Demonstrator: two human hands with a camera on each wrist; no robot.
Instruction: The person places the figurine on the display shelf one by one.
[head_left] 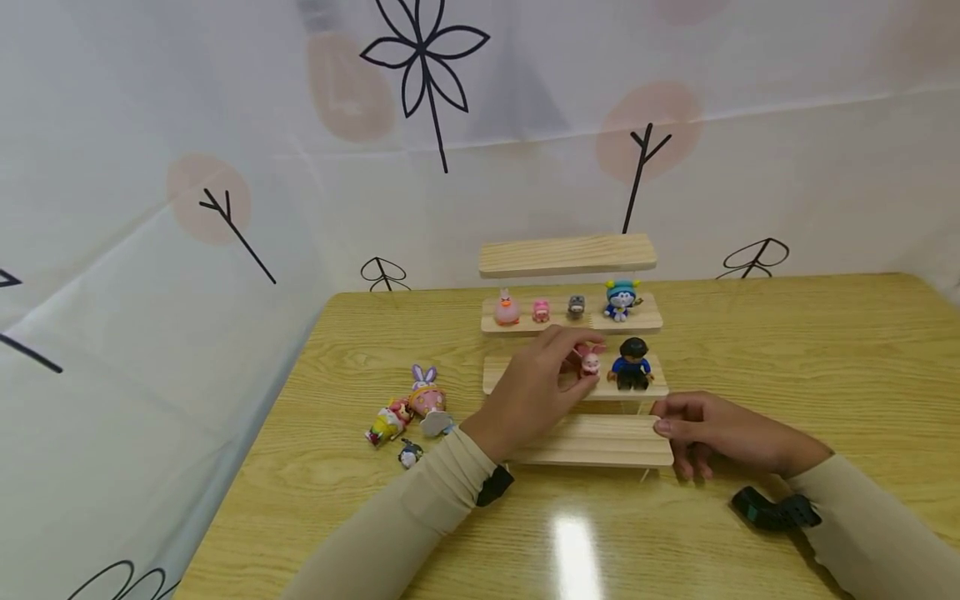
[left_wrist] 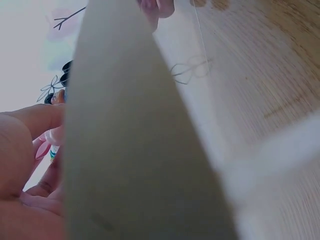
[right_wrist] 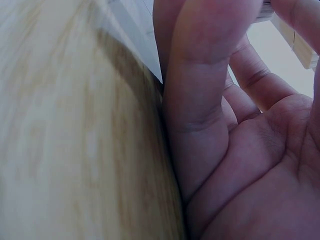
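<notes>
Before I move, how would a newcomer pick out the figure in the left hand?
On the table stands a four-tier wooden shelf. On its third tier down, the left hand holds a small pink figure. Unlike the blue-topped doll beside it, it has long pink ears.

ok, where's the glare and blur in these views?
Head: white glare streak on the woodgrain tabletop. Left wrist: shelf board out of focus through mid-frame, pale haze lower right. Right wrist: wood surface smeared at left, right hand sharper.
</notes>
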